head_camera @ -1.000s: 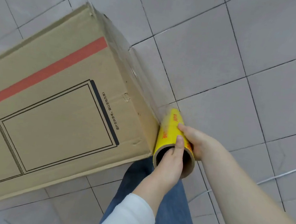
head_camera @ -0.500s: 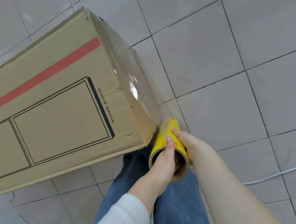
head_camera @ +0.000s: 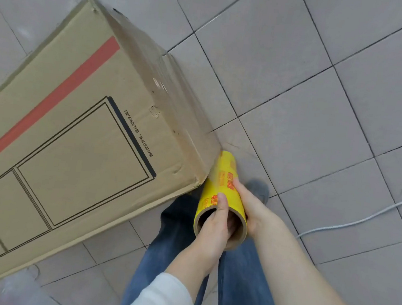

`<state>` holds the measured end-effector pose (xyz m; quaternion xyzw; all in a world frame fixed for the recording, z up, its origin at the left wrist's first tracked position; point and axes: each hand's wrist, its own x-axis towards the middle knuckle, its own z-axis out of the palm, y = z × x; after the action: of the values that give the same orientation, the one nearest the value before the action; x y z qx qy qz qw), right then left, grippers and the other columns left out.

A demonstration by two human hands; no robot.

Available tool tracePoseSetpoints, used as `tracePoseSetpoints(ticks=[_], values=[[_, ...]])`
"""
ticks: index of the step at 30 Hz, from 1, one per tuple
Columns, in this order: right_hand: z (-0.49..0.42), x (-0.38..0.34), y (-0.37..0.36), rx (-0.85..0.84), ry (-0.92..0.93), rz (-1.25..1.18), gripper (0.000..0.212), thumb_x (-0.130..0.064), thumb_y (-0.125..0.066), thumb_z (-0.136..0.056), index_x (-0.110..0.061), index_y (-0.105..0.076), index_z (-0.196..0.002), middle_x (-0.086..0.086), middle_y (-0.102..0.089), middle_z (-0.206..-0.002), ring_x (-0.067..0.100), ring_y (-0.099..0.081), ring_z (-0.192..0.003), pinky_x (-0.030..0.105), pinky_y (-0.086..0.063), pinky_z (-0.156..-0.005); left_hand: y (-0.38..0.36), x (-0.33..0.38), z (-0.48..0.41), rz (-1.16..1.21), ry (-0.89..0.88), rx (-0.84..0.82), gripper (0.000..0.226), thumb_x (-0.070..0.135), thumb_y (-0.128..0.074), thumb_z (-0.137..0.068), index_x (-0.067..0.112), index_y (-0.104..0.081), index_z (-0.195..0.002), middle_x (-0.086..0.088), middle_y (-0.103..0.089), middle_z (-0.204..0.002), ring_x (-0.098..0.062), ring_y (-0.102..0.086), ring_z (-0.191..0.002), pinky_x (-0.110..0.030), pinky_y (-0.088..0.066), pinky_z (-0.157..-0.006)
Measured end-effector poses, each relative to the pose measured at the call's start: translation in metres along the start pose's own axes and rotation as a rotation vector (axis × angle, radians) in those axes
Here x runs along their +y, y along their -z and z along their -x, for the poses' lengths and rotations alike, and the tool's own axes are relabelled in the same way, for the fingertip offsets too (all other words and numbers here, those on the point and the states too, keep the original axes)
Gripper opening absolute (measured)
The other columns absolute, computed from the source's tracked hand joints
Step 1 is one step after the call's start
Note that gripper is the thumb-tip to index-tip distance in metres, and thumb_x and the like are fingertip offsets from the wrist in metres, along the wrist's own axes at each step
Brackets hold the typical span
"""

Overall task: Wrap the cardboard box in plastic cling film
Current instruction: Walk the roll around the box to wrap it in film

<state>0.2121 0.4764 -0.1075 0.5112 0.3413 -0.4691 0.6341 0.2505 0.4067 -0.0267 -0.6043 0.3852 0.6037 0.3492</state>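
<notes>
Down at the lower centre of the frame, a yellow cling film roll (head_camera: 222,177) with red print stood on end, its top tipped toward the camera so the brown cardboard core showed. It was held just beside the lower right corner of the cardboard box (head_camera: 72,138), so close that I could not tell whether the two touched. The left hand (head_camera: 212,230), coming out of a white sleeve (head_camera: 162,299), gripped the rim of the core: its thumb (head_camera: 221,204) lay flat on the outside of the roll and the other fingers were tucked inside the tube, out of sight. The right hand (head_camera: 251,205), on a bare arm, wrapped its curled fingers round the right side of the roll.

The box filled the left half of the frame, lying on a grey tiled floor (head_camera: 323,115), with a red stripe and black outlined rectangles printed on its upper face. Its right side face carried a faint sheen of clear film (head_camera: 166,91). Below the hands were blue jeans (head_camera: 243,281) and a grey shoe (head_camera: 258,189). A white cable (head_camera: 361,219) ran across the tiles at the right.
</notes>
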Motion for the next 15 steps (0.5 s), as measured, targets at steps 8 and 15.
tracePoseSetpoints(ticks=[8,15], values=[[-0.012,0.026,-0.014,0.109,0.030,0.026,0.058,-0.053,-0.037,-0.096,-0.010,-0.049,-0.132,0.014,-0.064,-0.109,0.027,-0.061,-0.093,0.042,-0.047,-0.089,0.039,-0.014,0.003,-0.594,-0.123,-0.141,0.059,0.052,-0.017,-0.095,0.019,-0.039,-0.138,0.005,-0.047,-0.128,-0.009,-0.040,-0.122,-0.020,-0.025,-0.098],[-0.023,0.080,-0.028,0.011,0.126,-0.346,0.059,-0.056,-0.047,-0.089,-0.016,-0.053,-0.132,0.013,-0.071,-0.087,0.026,-0.066,-0.080,0.034,-0.051,-0.062,0.063,-0.024,-0.006,-0.568,-0.152,-0.205,0.061,0.056,-0.019,-0.093,0.021,-0.039,-0.139,0.012,-0.045,-0.125,-0.006,-0.039,-0.121,-0.023,-0.026,-0.106]])
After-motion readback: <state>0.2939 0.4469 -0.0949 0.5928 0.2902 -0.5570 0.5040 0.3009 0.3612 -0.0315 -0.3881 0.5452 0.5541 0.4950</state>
